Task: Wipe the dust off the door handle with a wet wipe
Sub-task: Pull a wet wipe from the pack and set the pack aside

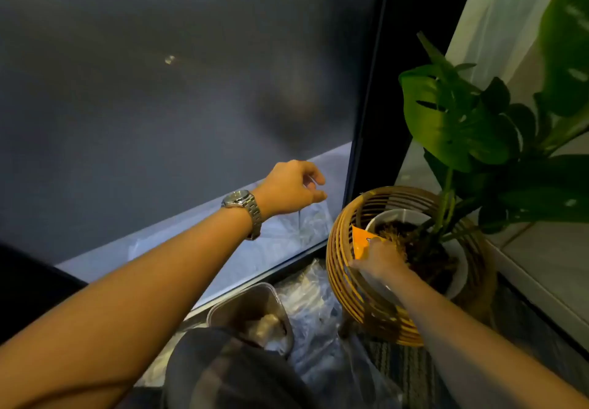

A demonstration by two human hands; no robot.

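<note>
Fingers [373, 244] of the right hand [379, 262] grip an orange packet [360, 239] inside the basket [342, 276]. Left of the basket, the left hand [291, 187] has curled fingers; I cannot tell if they hold anything.

On my feed the door panel [159, 105] reads dull blue-grey and its frame [369, 89] black. The plant [452, 121] has deep glossy green leaves over brown soil [395, 230] in a white pot [398, 215], inside a basket [347, 281] of honey-yellow slats. The packet [361, 243] is bright orange, the watch [242, 204] silver with a linked band, the tub [248, 300] grey, and the mat [404, 367] dark grey with stripes.
</note>
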